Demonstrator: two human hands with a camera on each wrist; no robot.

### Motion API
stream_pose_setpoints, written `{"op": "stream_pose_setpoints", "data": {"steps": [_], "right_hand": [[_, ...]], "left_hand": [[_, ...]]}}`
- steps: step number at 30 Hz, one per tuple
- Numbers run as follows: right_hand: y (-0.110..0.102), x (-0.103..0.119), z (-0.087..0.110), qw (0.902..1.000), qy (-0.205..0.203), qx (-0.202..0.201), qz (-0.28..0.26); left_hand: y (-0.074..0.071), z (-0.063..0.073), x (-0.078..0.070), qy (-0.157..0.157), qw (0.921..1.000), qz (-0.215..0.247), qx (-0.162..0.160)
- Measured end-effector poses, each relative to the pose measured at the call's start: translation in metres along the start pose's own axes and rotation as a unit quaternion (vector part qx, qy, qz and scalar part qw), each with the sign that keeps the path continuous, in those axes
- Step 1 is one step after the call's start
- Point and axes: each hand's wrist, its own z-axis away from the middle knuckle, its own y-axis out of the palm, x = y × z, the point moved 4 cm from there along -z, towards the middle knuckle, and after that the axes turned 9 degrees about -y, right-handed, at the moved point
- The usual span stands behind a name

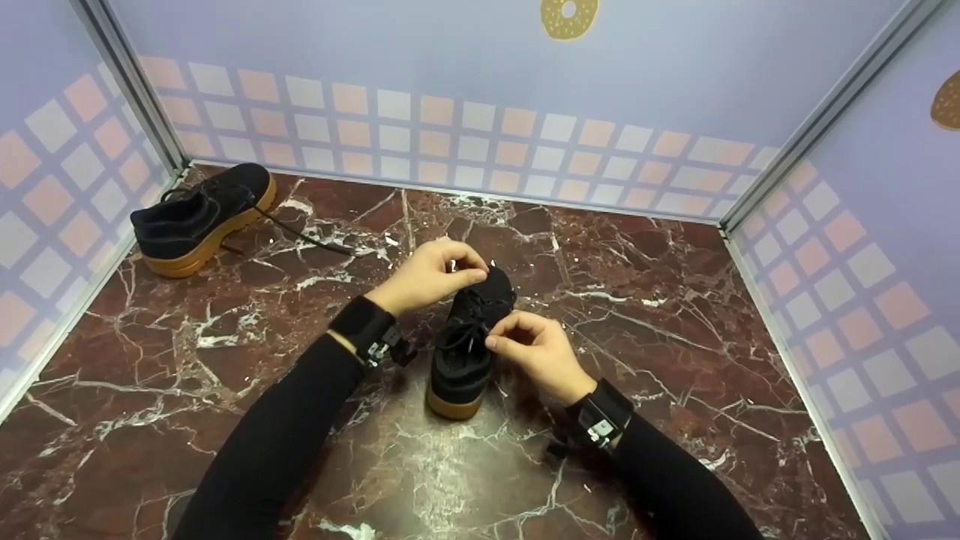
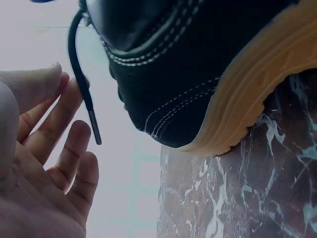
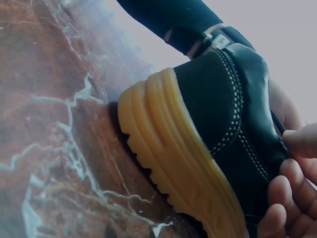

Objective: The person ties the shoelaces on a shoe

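A black low shoe (image 1: 459, 382) with a tan sole stands on the marbled surface, its toe pointing away from me. Over its toe is my left hand (image 1: 439, 274), thumb and forefinger tips close together. In the left wrist view, a loose black shoelace (image 2: 79, 69) with a hard tip hangs across the fingertips of that hand (image 2: 54, 134), and the fingers are loosely bent. My right hand (image 1: 544, 352) is at the shoe's right side, by the laces (image 1: 471, 319), thumb and forefinger pinching a lace. In the right wrist view, the lace (image 3: 278, 123) runs to the right thumb tip.
A second black shoe (image 1: 210, 217) with a tan sole stands at the back left, its long lace (image 1: 307, 238) trailing right across the marbled surface (image 1: 660, 420). Low panels with pastel squares (image 1: 394, 139) enclose the back and both sides.
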Motion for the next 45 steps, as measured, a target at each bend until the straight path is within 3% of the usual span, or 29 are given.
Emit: {"op": "stream_pose_setpoints", "data": {"steps": [4,8,11,21,26,31,35,38,45], "right_hand": [[0.005,0.005,0.003,0.9946,-0.063,0.052,0.064],[0.011,0.014,0.005,0.9664,-0.183,0.115,0.140],[0.011,0.017,0.003,0.9520,-0.224,0.142,0.153],[-0.004,0.013,0.000,0.9531,-0.208,0.168,0.141],[-0.012,0.010,-0.002,0.9637,-0.187,0.166,0.092],[-0.017,0.007,-0.004,0.9734,-0.166,0.148,0.054],[-0.017,0.006,-0.003,0.9753,-0.157,0.147,0.048],[-0.016,0.007,-0.004,0.9750,-0.154,0.152,0.048],[-0.017,0.007,-0.003,0.9756,-0.147,0.154,0.051]], "left_hand": [[0.004,-0.002,0.002,-0.003,0.9999,0.014,0.005],[0.005,-0.002,0.005,-0.009,0.9994,0.034,0.005],[0.004,0.000,0.009,-0.016,0.9985,0.053,0.007],[0.004,0.004,0.014,-0.030,0.9977,0.061,0.009],[0.009,0.002,0.008,-0.026,0.9977,0.060,0.018],[0.018,-0.003,-0.002,-0.022,0.9962,0.056,0.063],[0.025,-0.006,-0.008,-0.018,0.9919,0.062,0.109],[0.027,-0.007,-0.009,-0.016,0.9879,0.087,0.127],[0.023,-0.007,-0.006,0.000,0.9877,0.114,0.107]]}}
